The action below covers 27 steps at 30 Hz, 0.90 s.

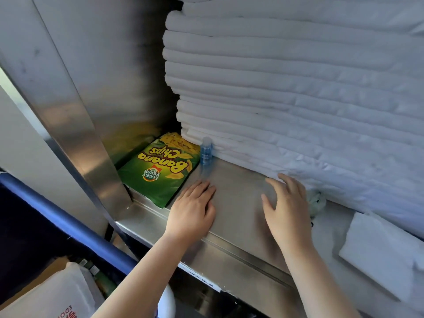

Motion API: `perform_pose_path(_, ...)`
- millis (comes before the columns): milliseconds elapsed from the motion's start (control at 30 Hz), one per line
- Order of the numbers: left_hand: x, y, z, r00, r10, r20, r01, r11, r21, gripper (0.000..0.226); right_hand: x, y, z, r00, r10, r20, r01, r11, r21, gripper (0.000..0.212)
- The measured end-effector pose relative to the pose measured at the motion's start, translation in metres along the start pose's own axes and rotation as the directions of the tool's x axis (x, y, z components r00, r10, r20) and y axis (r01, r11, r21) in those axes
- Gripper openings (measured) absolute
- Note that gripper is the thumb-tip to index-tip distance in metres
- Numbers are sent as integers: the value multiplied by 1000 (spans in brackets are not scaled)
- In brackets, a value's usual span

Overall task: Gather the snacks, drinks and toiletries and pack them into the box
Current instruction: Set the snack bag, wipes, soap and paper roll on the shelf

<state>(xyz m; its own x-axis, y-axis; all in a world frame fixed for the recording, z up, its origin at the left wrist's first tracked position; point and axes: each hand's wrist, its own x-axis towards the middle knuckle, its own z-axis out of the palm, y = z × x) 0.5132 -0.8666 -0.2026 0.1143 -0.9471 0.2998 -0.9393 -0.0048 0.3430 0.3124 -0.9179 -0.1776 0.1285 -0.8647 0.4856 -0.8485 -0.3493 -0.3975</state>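
Brushed stainless-steel shelf (238,191), raised lip along front edge. Brushed steel side panel (75,111) at left, streaked with bright glare. Tall stack of folded white towels (286,88) fills shelf's back and right. Blue padded rail (68,223) runs diagonally below, dark behind it.

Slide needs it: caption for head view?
Open left hand and right hand over steel shelf near banana chips bag, blue bottle and stacked towels.

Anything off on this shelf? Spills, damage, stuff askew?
Nothing spilled or damaged. One oddity: a crumpled pale wad lies loose by the towel stack. Banana chips bag lies flat, blue bottle stands upright.
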Motion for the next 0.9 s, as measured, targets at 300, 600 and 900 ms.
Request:
perform_pose_path(300,0,1,-2,1000,16,-3,-16,999,31,41,-24,37,-10,988,155,17,-153,984,-95,44)
perform_pose_path(600,0,-1,-2,1000,19,6,-19,999,33,43,-11,12,-3,993,-88,74,71,976,207,36)
perform_pose_path(900,0,-2,0,999,30,11,-30,999,24,45,-20,-4,5,926,-306,219,190,883,429,60)
